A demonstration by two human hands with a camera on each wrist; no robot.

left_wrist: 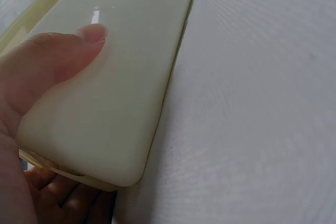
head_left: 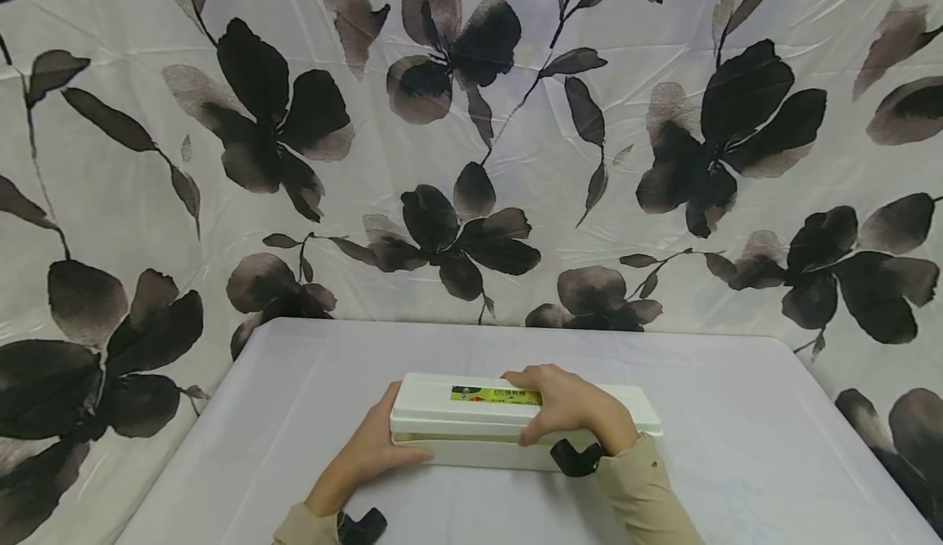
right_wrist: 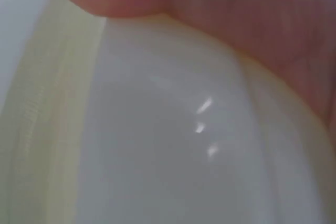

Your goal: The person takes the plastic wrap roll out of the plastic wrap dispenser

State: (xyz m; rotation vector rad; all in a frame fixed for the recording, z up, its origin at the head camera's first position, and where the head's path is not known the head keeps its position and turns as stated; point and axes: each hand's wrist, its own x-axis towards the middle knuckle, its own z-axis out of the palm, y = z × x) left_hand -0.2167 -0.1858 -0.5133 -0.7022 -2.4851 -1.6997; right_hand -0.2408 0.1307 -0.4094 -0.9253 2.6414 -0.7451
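Note:
A long white plastic box lies lengthwise on the table in the head view, its lid on top with a yellow-green label. Between lid and base, a yellowish band shows along the front. My left hand grips the box's left end; in the left wrist view its thumb lies on the front wall and the other fingers are round the end. With my right hand I hold the lid right of the label, thumb at its front edge, fingers across the top. Blurred skin and glossy white plastic fill the right wrist view.
A white cloth covers the table. Behind it hangs a pale curtain with dark flowers. Black wrist devices sit at both beige sleeves, the right one overlapping the box's front in the head view.

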